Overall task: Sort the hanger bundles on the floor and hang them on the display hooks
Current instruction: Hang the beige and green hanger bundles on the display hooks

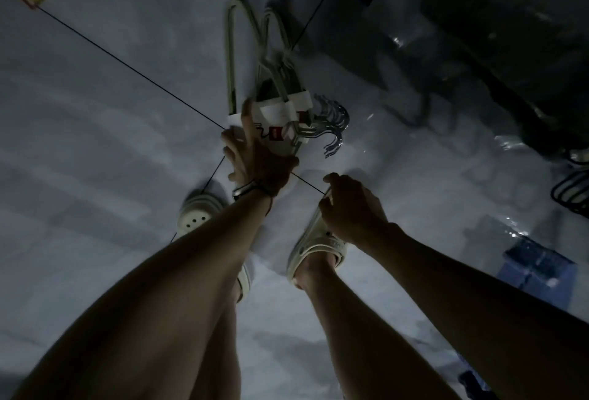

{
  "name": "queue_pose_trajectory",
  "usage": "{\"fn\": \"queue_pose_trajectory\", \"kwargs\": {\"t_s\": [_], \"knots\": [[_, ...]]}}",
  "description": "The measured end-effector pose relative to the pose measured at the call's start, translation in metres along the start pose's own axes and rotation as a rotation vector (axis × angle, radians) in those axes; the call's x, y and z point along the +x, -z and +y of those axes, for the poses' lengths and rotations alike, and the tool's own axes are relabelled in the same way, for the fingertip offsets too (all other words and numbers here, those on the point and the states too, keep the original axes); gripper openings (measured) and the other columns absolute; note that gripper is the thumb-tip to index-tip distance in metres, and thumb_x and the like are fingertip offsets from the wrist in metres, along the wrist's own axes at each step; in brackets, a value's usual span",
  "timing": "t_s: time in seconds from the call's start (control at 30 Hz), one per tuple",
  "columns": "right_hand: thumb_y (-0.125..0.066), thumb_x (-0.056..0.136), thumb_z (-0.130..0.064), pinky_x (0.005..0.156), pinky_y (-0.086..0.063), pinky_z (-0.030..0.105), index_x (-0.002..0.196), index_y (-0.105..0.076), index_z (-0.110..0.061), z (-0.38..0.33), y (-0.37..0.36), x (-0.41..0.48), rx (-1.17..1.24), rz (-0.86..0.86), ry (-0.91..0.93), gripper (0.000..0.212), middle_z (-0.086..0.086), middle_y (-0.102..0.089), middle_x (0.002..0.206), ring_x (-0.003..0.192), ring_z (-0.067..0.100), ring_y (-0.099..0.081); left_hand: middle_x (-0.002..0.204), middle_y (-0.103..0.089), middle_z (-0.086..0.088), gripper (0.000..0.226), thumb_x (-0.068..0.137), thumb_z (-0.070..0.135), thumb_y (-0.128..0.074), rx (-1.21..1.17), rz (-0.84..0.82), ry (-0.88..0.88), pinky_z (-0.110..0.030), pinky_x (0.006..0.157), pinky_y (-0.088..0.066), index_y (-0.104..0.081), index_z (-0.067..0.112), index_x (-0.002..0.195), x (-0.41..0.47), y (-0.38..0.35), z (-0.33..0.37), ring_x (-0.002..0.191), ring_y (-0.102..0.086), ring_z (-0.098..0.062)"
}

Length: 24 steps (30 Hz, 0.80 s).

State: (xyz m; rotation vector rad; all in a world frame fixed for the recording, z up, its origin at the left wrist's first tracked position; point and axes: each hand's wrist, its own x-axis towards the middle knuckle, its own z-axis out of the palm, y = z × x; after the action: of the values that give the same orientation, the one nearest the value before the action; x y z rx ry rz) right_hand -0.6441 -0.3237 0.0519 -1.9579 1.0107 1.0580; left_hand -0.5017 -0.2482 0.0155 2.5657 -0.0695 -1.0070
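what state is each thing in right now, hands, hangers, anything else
hanger bundle: lying on the floor, banded with paper labels, hooks pointing right
left hand: fingers spread, resting on the bundle's label end
right hand: fingers curled, off the bundle; too dark to tell if it holds anything
dark hangers: on the floor at the right edge, untouched
sandals: worn on both feet
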Motion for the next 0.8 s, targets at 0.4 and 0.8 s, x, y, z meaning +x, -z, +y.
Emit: {"fn": "queue_pose_trajectory", "kwargs": {"t_s": [0.4, 0.8], "knots": [[-0.084, 0.084, -0.026, 0.098, -0.045, 0.037, 0.164, -0.010, -0.027, -0.105, -0.019, 0.081, 0.782, 0.304, -0.341, 0.109, 0.025, -0.032, 0.157, 0.133, 0.041, -0.045, 0.128, -0.047, -0.025, 0.087, 0.078, 0.015, -0.084, -0.110, -0.001, 0.145, -0.020, 0.093, -0.050, -0.038, 0.009, 0.151, 0.020, 0.104, -0.075, 0.130, -0.039, -0.045], [-0.093, 0.061, -0.059, 0.111, -0.031, 0.048, 0.164, 0.014, -0.027, -0.136, -0.044, 0.157, 0.608, 0.492, -0.616, 0.152, 0.024, -0.018, 0.163, 0.137, 0.040, -0.031, 0.149, -0.029, -0.023, 0.122, 0.060, 0.019, -0.090, -0.174, 0.205, 0.047, -0.030, 0.081, -0.036, -0.019, 0.028, 0.159, 0.033, 0.103, -0.132, 0.126, -0.038, -0.038]]}}
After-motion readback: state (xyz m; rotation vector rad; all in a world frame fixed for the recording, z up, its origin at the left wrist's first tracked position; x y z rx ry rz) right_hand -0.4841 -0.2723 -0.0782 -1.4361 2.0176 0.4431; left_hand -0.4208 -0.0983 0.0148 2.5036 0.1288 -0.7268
